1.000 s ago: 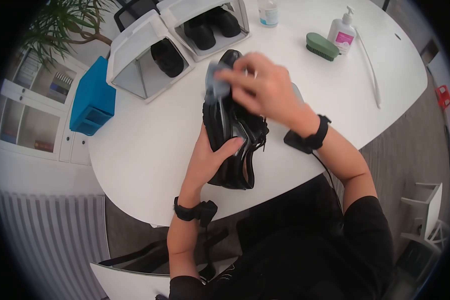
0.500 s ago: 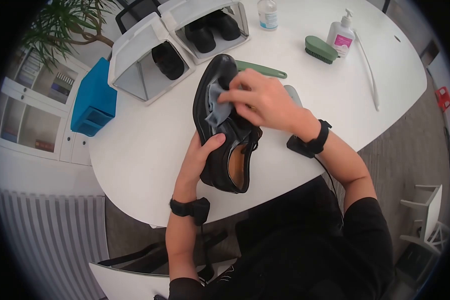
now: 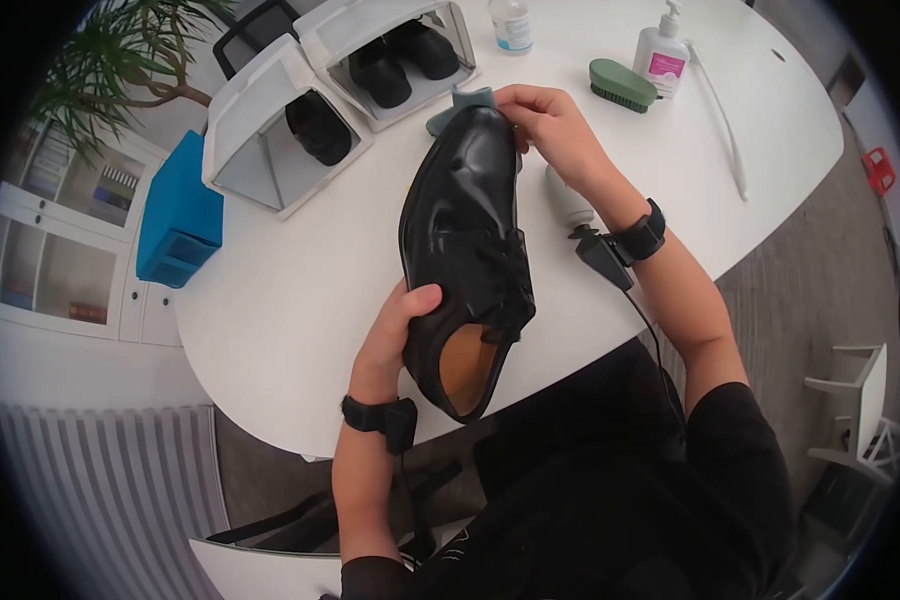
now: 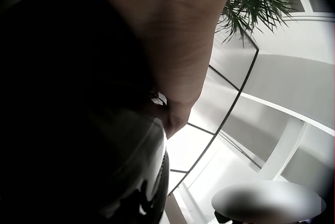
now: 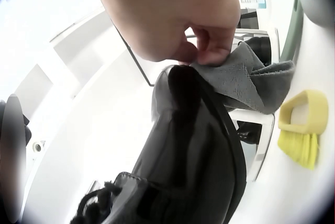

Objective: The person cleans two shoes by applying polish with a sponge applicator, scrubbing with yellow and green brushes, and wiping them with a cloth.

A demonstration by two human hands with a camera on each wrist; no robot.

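Note:
A black leather lace-up shoe (image 3: 465,200) is held over the table's near part, toe pointing away from me. My left hand (image 3: 385,325) grips its left side near the heel, thumb over the upper. At the toe, my right hand (image 3: 560,130) pinches a grey-blue cloth (image 3: 473,97). In the right wrist view, the cloth (image 5: 251,77) hangs folded from the fingers along the toe's edge. The left wrist view is mostly dark, with the left hand (image 4: 178,51) crossing its top and its fingers hidden behind the shoe.
Two white boxes (image 3: 240,125) with black shoes stand at the back left, beside a blue box (image 3: 182,215). A green brush (image 3: 622,85), a pump bottle (image 3: 662,55) and a white stick (image 3: 720,120) lie or stand rightward. The right wrist view shows a yellow brush (image 5: 306,111).
The cloth has gone from the shoe's side and upper to the tip of the toe, with the right hand. The shoe has turned so its upper and opening face me more.

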